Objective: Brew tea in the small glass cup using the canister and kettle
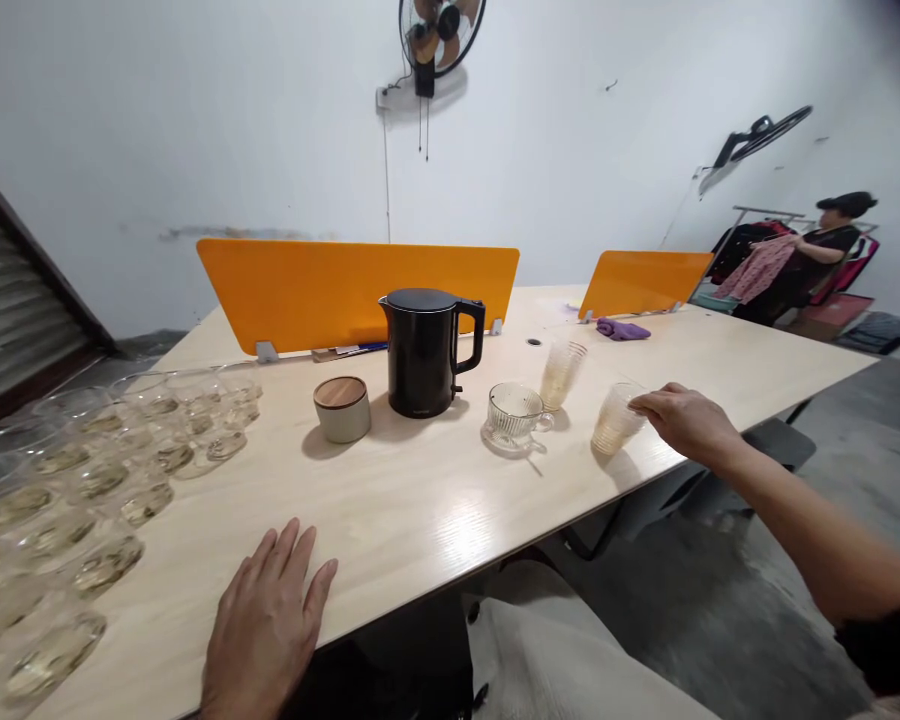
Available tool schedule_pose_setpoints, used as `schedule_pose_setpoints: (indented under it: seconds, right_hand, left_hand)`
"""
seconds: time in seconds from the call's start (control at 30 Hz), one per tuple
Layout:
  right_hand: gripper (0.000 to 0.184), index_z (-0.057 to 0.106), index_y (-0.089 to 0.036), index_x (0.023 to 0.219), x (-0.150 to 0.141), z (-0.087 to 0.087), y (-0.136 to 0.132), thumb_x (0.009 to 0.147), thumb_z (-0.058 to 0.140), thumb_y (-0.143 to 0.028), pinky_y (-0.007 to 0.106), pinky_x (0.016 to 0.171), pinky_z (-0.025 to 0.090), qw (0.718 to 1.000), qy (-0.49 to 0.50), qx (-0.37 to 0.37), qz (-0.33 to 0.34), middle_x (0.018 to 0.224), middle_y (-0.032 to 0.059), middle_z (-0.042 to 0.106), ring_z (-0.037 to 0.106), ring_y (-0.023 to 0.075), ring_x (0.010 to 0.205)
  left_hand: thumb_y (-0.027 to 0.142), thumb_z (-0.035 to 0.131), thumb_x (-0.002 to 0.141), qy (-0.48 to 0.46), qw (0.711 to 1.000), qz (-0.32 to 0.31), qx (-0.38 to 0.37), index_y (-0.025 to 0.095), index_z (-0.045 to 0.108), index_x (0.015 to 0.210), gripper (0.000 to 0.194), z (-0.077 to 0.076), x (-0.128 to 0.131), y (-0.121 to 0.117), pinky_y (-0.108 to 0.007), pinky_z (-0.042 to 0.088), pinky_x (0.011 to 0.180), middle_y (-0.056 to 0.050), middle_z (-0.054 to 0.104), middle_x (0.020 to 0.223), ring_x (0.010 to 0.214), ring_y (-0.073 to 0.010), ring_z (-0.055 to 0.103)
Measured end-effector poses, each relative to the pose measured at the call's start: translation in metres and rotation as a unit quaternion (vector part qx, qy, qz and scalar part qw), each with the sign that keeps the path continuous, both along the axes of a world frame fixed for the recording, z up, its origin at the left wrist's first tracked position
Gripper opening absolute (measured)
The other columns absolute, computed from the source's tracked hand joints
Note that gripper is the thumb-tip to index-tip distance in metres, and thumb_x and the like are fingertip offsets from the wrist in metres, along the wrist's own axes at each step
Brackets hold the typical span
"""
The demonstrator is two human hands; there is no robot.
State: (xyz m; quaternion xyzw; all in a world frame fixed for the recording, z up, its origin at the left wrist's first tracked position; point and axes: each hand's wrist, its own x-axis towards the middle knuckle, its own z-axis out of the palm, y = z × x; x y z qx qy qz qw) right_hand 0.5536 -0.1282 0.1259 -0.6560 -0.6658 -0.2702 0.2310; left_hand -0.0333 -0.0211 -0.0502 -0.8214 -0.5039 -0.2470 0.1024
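Observation:
My left hand (264, 622) lies flat and open on the wooden table (420, 510) near its front edge, holding nothing. My right hand (686, 420) reaches out to the right, and its fingertips rest on the rim of a clear ribbed plastic cup (615, 420) with a little pale liquid. A second such cup (562, 373) stands behind it. A glass cup on a saucer (515, 414) sits to their left. A black electric kettle (426, 352) and a round jar with a wooden lid (342, 407) stand at the middle.
Several clear glass bowls (97, 480) crowd the table's left side. Orange dividers (360, 290) stand at the back, with a purple cloth (621, 328) by the right one. A person (810, 262) handles clothes at a rack far right. A fan (439, 35) hangs on the wall.

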Motion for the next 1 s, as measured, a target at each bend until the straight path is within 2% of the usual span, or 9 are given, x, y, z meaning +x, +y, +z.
schedule_pose_setpoints:
  seconds: [0.23, 0.43, 0.53, 0.67, 0.73, 0.8, 0.87, 0.93, 1.0]
  right_hand:
    - [0.025, 0.074, -0.034, 0.091, -0.002, 0.003, -0.004, 0.095, 0.050, -0.038, 0.039, 0.063, 0.040, 1.000, 0.012, -0.015, -0.021, 0.077, 0.0056, 0.070, 0.060, 0.0278, 0.085]
    - [0.023, 0.073, -0.036, 0.094, -0.005, 0.027, -0.011, 0.095, 0.051, -0.043, 0.046, 0.073, 0.047, 0.997, 0.021, 0.017, -0.078, 0.087, 0.0045, 0.073, 0.060, 0.0294, 0.089]
    - [0.026, 0.074, -0.039, 0.103, -0.033, 0.045, -0.019, 0.099, 0.050, -0.047, 0.051, 0.080, 0.049, 0.994, 0.016, 0.067, -0.085, 0.095, 0.0046, 0.075, 0.062, 0.0347, 0.105]
    - [0.028, 0.072, -0.044, 0.119, -0.097, 0.058, -0.016, 0.100, 0.052, -0.048, 0.062, 0.088, 0.047, 0.994, 0.015, 0.098, -0.053, 0.109, 0.0058, 0.075, 0.058, 0.0441, 0.123]
    - [0.026, 0.070, -0.047, 0.120, -0.135, 0.051, -0.001, 0.100, 0.054, -0.046, 0.064, 0.089, 0.049, 0.996, 0.035, 0.080, 0.008, 0.109, 0.0047, 0.074, 0.061, 0.0428, 0.116]
    - [0.020, 0.073, -0.044, 0.110, -0.175, 0.034, 0.021, 0.099, 0.056, -0.041, 0.057, 0.082, 0.054, 0.992, 0.070, 0.045, 0.100, 0.103, 0.0042, 0.074, 0.067, 0.0360, 0.102]
    - [0.013, 0.075, -0.036, 0.098, -0.217, 0.012, 0.049, 0.096, 0.062, -0.036, 0.048, 0.073, 0.056, 0.975, 0.091, 0.016, 0.202, 0.091, 0.0047, 0.074, 0.068, 0.0299, 0.087]
    - [0.015, 0.074, -0.029, 0.094, -0.257, -0.010, 0.078, 0.098, 0.059, -0.029, 0.042, 0.071, 0.055, 0.958, 0.097, -0.032, 0.268, 0.088, 0.0057, 0.074, 0.067, 0.0266, 0.085]
    - [0.018, 0.073, -0.026, 0.094, -0.292, -0.027, 0.103, 0.099, 0.056, -0.025, 0.041, 0.074, 0.055, 0.947, 0.096, -0.057, 0.301, 0.087, 0.0067, 0.074, 0.065, 0.0261, 0.087]
  left_hand:
    - [0.044, 0.033, 0.101, 0.010, 1.000, -0.002, 0.008, 0.009, 0.065, 0.133, 0.057, 0.003, 0.001, -0.001, -0.053, 0.042, 0.113, -0.018, 0.061, 0.145, 0.142, -0.0370, 0.047]
    - [0.046, 0.037, 0.101, 0.011, 1.000, -0.006, 0.015, 0.010, 0.066, 0.131, 0.055, 0.000, 0.000, 0.002, -0.053, 0.044, 0.111, -0.019, 0.062, 0.144, 0.139, -0.0382, 0.051]
    - [0.045, 0.040, 0.102, 0.004, 1.000, 0.012, 0.003, 0.012, 0.065, 0.132, 0.052, 0.004, 0.002, 0.000, -0.052, 0.043, 0.113, -0.017, 0.060, 0.146, 0.140, -0.0366, 0.051]
    - [0.043, 0.047, 0.101, 0.000, 0.999, 0.035, -0.028, 0.016, 0.065, 0.134, 0.046, 0.016, 0.008, -0.005, -0.050, 0.042, 0.115, -0.013, 0.060, 0.148, 0.140, -0.0347, 0.051]
    - [0.042, 0.049, 0.101, 0.005, 0.998, 0.043, -0.042, 0.015, 0.064, 0.136, 0.046, 0.022, 0.010, -0.005, -0.050, 0.041, 0.116, -0.013, 0.059, 0.149, 0.141, -0.0344, 0.050]
    - [0.041, 0.050, 0.101, 0.003, 0.997, 0.050, -0.053, 0.014, 0.063, 0.136, 0.045, 0.027, 0.012, -0.006, -0.050, 0.040, 0.117, -0.013, 0.058, 0.150, 0.142, -0.0344, 0.049]
    - [0.040, 0.051, 0.101, -0.004, 0.997, 0.054, -0.061, 0.014, 0.063, 0.136, 0.045, 0.030, 0.012, -0.006, -0.051, 0.040, 0.117, -0.013, 0.058, 0.151, 0.142, -0.0346, 0.049]
    - [0.039, 0.053, 0.101, -0.014, 0.996, 0.052, -0.064, 0.016, 0.063, 0.137, 0.044, 0.031, 0.013, -0.007, -0.051, 0.040, 0.117, -0.013, 0.058, 0.151, 0.142, -0.0345, 0.049]
    - [0.039, 0.053, 0.100, -0.024, 0.996, 0.050, -0.069, 0.017, 0.063, 0.137, 0.043, 0.032, 0.013, -0.007, -0.052, 0.040, 0.117, -0.013, 0.057, 0.151, 0.143, -0.0342, 0.049]
